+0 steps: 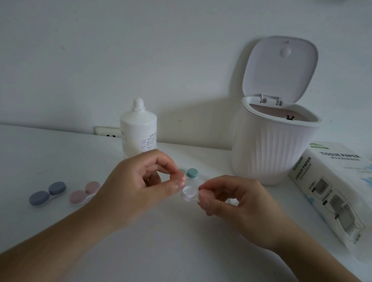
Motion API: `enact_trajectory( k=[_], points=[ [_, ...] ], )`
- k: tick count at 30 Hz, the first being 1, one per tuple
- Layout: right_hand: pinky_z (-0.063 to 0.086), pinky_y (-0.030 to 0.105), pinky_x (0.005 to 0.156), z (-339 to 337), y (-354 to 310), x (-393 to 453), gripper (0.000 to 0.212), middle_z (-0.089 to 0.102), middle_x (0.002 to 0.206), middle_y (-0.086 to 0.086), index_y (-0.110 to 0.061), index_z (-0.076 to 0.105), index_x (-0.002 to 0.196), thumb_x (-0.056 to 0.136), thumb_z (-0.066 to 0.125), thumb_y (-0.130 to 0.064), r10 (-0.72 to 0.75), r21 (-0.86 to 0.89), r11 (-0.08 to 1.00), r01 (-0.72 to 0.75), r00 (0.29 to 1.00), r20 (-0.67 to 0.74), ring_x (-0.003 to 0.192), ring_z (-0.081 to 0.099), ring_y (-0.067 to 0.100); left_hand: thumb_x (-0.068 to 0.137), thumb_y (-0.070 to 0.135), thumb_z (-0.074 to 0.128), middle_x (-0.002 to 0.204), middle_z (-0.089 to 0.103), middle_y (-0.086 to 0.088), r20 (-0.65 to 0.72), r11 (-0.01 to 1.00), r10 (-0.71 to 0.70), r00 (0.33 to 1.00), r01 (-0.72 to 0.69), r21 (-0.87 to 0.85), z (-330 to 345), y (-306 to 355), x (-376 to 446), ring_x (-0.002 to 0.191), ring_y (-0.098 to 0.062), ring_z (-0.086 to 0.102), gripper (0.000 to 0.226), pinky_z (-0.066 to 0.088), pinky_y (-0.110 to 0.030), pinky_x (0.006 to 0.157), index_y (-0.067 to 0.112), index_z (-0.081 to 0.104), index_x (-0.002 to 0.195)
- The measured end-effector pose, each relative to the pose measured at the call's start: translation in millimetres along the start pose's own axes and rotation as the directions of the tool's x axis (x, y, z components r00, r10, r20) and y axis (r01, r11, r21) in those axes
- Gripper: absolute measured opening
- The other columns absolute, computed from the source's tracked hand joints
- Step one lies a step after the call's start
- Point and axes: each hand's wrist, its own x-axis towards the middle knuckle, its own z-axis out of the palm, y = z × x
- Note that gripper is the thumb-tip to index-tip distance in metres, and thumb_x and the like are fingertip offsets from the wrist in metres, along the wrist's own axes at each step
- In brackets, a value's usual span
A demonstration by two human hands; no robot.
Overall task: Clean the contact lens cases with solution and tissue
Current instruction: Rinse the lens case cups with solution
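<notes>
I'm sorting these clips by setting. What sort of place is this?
Probably a home desk or dresser top set against a wall. A white table carries a solution bottle, a small lidded desktop bin and a tissue paper box, with a wall socket behind.

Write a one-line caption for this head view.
Both hands, left hand and right hand, hold an open clear lens case over the table.

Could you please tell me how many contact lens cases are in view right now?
4. A blue case and a pink case lie left on the table; a green case sits behind the hands, partly hidden; an uncapped clear case is held between the left hand and right hand.
</notes>
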Motion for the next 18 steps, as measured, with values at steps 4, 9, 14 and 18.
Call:
enact_trajectory(
  k=[4,9,14,18],
  points=[
    [0.058,0.032,0.077,1.0,0.3,0.5,0.024,0.074,0.087,-0.01,-0.033,0.073,0.095,0.078,0.072,-0.049,-0.013,0.001,1.0,0.013,1.0,0.008,0.073,0.07,0.01,0.075,0.046,0.078,0.084,0.075,0.015,0.048,0.999,0.034,0.998,-0.036,0.037,2.2,-0.2,-1.2,0.052,-0.02,0.05,0.022,0.042,-0.019,0.051,0.033,0.07,0.09],
    [0.058,0.029,0.076,2.0,-0.1,0.2,0.024,0.074,0.087,-0.01,-0.035,0.072,0.098,0.079,0.072,-0.05,-0.022,-0.008,1.0,0.022,1.0,0.01,0.073,0.07,0.009,0.078,0.044,0.083,0.068,0.068,0.023,0.069,0.993,0.046,0.997,-0.053,0.105,5.4,-1.2,-2.7,0.048,-0.013,0.05,0.017,0.04,-0.015,0.049,0.035,0.072,0.089],
    [0.054,0.017,0.072,1.9,-1.0,-0.4,0.013,0.073,0.084,-0.013,-0.034,0.073,0.096,0.084,0.076,-0.039,-0.018,-0.031,0.999,0.019,1.0,0.02,0.072,0.07,0.006,0.08,0.043,0.08,0.062,0.065,0.019,0.1,0.987,0.053,0.994,-0.067,0.144,5.9,-1.2,-4.1,0.046,-0.015,0.052,0.014,0.039,-0.017,0.047,0.036,0.073,0.09],
    [0.053,0.017,0.07,2.5,-2.4,-0.2,0.01,0.072,0.082,-0.016,-0.035,0.073,0.095,0.086,0.078,-0.034,-0.01,-0.05,0.999,0.01,1.0,0.018,0.071,0.069,0.005,0.08,0.04,0.081,0.062,0.063,0.025,0.126,0.983,0.075,0.989,-0.095,0.157,5.4,-0.6,-4.7,0.046,-0.001,0.047,0.013,0.037,-0.011,0.049,0.036,0.073,0.089]
  ],
)
